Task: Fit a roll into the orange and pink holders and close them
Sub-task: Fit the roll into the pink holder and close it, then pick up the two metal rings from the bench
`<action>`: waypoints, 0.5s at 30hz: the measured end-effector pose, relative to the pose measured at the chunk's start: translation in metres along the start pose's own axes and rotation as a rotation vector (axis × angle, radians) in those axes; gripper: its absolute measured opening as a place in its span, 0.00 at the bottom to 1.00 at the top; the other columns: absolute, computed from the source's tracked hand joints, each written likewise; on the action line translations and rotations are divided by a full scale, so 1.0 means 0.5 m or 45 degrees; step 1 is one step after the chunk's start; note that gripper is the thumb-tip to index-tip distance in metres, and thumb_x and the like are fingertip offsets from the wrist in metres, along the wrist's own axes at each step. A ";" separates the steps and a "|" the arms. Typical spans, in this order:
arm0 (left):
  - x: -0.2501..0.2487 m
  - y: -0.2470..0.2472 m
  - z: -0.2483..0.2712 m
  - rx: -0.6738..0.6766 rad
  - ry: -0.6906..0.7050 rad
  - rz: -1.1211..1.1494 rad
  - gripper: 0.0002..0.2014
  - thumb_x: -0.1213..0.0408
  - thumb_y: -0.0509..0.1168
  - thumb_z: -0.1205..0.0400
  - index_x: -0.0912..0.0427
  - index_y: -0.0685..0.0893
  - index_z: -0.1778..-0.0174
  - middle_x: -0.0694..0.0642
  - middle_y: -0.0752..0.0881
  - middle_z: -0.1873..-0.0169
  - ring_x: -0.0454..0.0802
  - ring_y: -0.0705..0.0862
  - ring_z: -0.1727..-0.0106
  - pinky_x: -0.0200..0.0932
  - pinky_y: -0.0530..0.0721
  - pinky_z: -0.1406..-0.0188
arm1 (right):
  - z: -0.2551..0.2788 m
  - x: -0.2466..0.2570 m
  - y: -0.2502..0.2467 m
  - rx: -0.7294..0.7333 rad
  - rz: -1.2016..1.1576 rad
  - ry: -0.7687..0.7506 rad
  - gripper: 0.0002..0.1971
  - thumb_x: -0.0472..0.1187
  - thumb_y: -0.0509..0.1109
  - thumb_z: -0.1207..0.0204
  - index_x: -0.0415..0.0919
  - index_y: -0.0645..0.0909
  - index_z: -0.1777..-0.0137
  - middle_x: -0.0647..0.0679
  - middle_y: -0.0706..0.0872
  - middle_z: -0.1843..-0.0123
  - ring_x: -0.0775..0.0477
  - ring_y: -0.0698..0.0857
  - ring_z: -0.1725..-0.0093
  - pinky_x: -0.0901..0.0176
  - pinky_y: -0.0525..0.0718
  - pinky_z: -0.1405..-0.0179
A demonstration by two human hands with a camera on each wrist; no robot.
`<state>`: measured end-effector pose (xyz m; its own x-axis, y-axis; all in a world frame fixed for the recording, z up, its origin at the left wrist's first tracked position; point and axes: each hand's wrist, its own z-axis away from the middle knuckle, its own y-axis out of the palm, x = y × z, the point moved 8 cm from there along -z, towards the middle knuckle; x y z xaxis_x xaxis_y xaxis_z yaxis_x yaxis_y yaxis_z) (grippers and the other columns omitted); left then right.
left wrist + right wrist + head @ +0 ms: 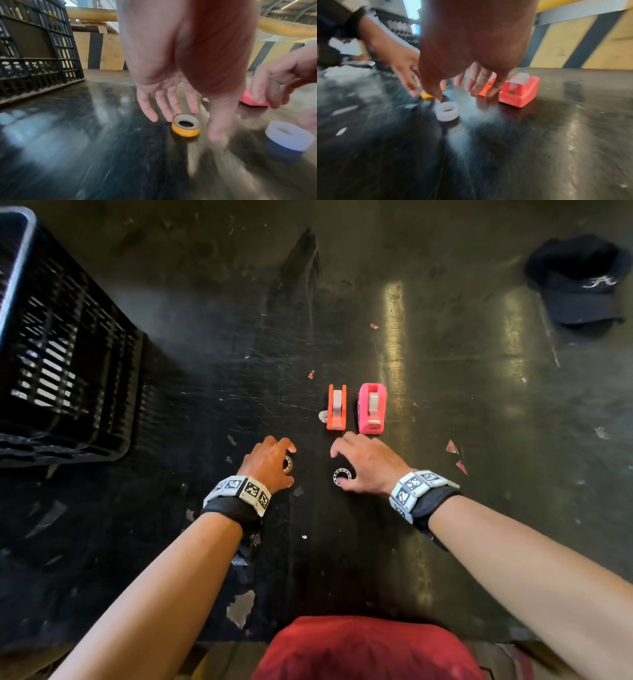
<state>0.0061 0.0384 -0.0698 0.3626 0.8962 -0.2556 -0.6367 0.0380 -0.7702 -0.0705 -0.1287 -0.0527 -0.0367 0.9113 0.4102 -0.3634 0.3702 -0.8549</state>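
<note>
Nearest the person, both hands hover low over the dark table [342, 559], each above a roll, so the step in hand looks like the pick-up, before any fitting. The left hand [270, 462] has its fingers spread and straight around an orange-sided roll [186, 125] lying flat, holding nothing yet; the right hand [368, 463] is likewise spread, its thumb just beside a white roll [447, 111]. The next move probably calls for closing the fingertips on each roll's rim and lifting it. Just beyond stand the orange holder [336, 407] and pink holder [372, 409], side by side; each shows something pale in its slot, too small to identify. Further left sits a black crate [65, 354], its contents unclear.
</note>
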 end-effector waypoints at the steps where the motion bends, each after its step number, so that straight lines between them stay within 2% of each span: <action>1: 0.003 0.005 0.004 -0.032 0.016 0.043 0.30 0.61 0.78 0.23 0.50 0.76 0.26 0.60 0.78 0.31 0.61 0.81 0.30 0.61 0.83 0.30 | 0.002 0.004 0.018 0.072 0.013 0.029 0.25 0.52 0.79 0.27 0.49 0.77 0.33 0.49 0.80 0.37 0.45 0.82 0.43 0.46 0.83 0.43; 3: 0.008 0.008 0.012 -0.096 0.045 0.104 0.25 0.64 0.76 0.21 0.53 0.79 0.28 0.61 0.79 0.34 0.61 0.82 0.33 0.54 0.84 0.32 | 0.004 0.010 0.040 0.112 0.005 0.064 0.24 0.50 0.77 0.24 0.49 0.77 0.30 0.48 0.79 0.34 0.44 0.82 0.40 0.47 0.82 0.41; 7: 0.019 -0.017 0.018 -0.205 0.073 0.214 0.22 0.63 0.76 0.22 0.54 0.82 0.31 0.59 0.82 0.37 0.59 0.85 0.38 0.51 0.85 0.38 | -0.012 0.030 0.051 0.119 -0.045 0.028 0.17 0.46 0.75 0.23 0.47 0.79 0.37 0.47 0.81 0.41 0.41 0.83 0.44 0.49 0.82 0.49; 11: 0.034 -0.089 -0.007 -0.322 0.080 0.230 0.21 0.60 0.75 0.21 0.54 0.82 0.32 0.59 0.84 0.39 0.59 0.86 0.40 0.53 0.85 0.42 | -0.076 0.064 -0.018 0.001 -0.135 -0.068 0.16 0.43 0.77 0.25 0.45 0.81 0.39 0.47 0.82 0.45 0.44 0.83 0.48 0.46 0.86 0.49; 15: 0.042 -0.158 -0.050 -0.402 0.082 0.207 0.22 0.58 0.75 0.23 0.52 0.82 0.32 0.58 0.86 0.40 0.61 0.87 0.40 0.57 0.85 0.44 | -0.169 0.083 -0.104 -0.124 -0.115 -0.073 0.19 0.41 0.77 0.25 0.43 0.80 0.35 0.45 0.85 0.43 0.43 0.85 0.45 0.47 0.87 0.48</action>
<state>0.0812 0.0429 -0.0288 0.3220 0.8493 -0.4183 -0.4517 -0.2505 -0.8563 0.0255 -0.0947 -0.0182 -0.0623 0.8625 0.5022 -0.2760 0.4686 -0.8392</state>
